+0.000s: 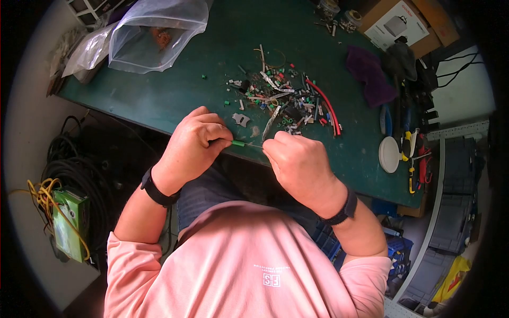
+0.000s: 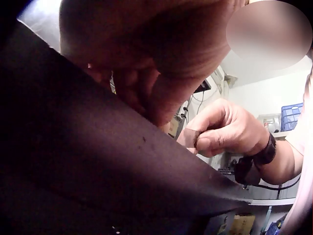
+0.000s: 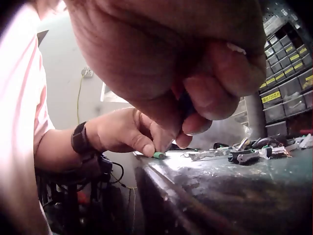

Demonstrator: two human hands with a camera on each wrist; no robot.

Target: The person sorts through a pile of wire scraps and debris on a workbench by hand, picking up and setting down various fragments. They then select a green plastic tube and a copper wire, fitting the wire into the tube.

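At the table's near edge, my left hand [image 1: 197, 137] pinches a short green sleeve [image 1: 238, 143] between thumb and fingers. A thin, pale wire [image 1: 253, 145] runs from the sleeve's right end to my right hand [image 1: 301, 161], whose fingertips pinch it. In the right wrist view the green sleeve [image 3: 159, 155] sticks out past the left thumb, close over the tabletop. Something dark blue [image 3: 186, 102] shows between the curled right fingers. From the left wrist view, the table edge hides the left fingertips. Just beyond both hands lies a heap of wire scraps [image 1: 289, 100].
A red cable piece [image 1: 328, 106] borders the heap, with a flat grey metal piece [image 1: 241, 120] nearer me. A clear zip bag [image 1: 159, 37] lies far left. To the right are a purple cloth [image 1: 369, 77], a white round lid [image 1: 389, 155] and pliers [image 1: 411, 153].
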